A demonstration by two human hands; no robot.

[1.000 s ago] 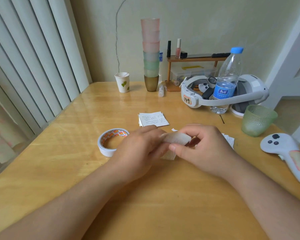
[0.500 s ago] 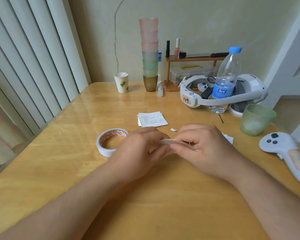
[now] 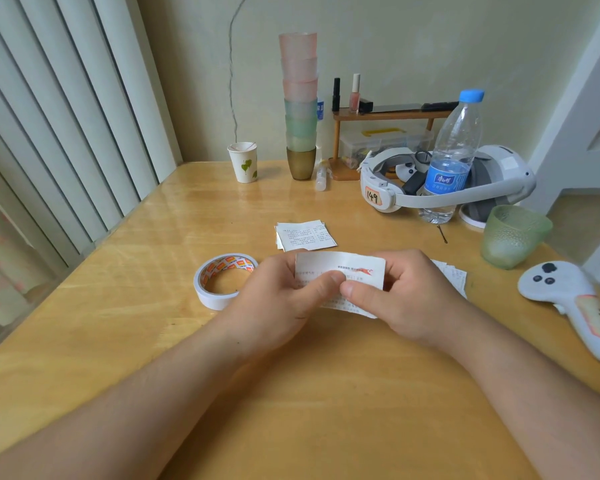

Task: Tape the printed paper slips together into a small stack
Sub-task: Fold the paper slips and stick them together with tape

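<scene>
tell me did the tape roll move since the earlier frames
No. The tape roll sits on the table just left of the left hand, on the near-left side of the small stack of slips, as before.

near table (image 3: 291, 410): free | left: tape roll (image 3: 222, 280) | right: green cup (image 3: 513, 237), controller (image 3: 568, 299)

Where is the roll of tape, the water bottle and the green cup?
roll of tape (image 3: 208, 299): head view, on its white outer side.
water bottle (image 3: 445, 181): head view, on its blue label.
green cup (image 3: 510, 240): head view, on its bumpy front wall.
</scene>
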